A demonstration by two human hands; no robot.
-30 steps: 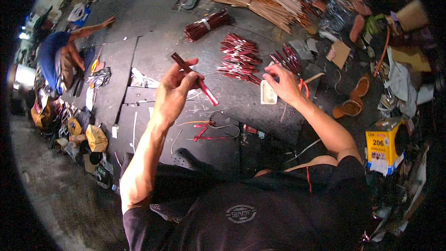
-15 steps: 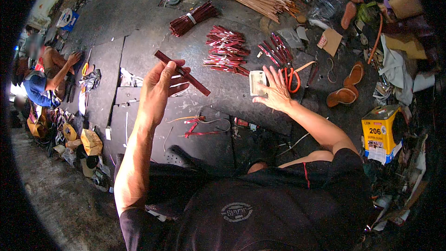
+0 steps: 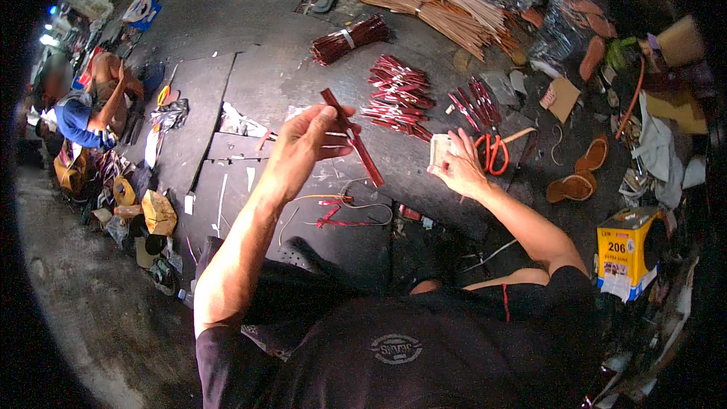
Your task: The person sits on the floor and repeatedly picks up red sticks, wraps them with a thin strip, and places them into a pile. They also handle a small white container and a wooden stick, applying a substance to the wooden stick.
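In my raised left hand, a narrow dark red strip is pinched between thumb and fingers, slanting down to the right. My right hand reaches over a small whitish rectangular tray, with its thumb and fingers apart and bent at the tray's right side. Part of the tray is hidden by the fingers. Just right of that hand lie scissors with orange handles. Beyond them are several loose dark red strips, and to their left a heap of bundled red strips.
A tied dark red bundle and long tan strips lie at the back. Tan sandal-like pieces and a yellow can are on the right. Another person sits at far left, near black-and-orange scissors.
The view has shifted, so the surroundings sit further right. My left hand has turned the strip steeper. My right hand's fingers have drawn in and bent over the tray.
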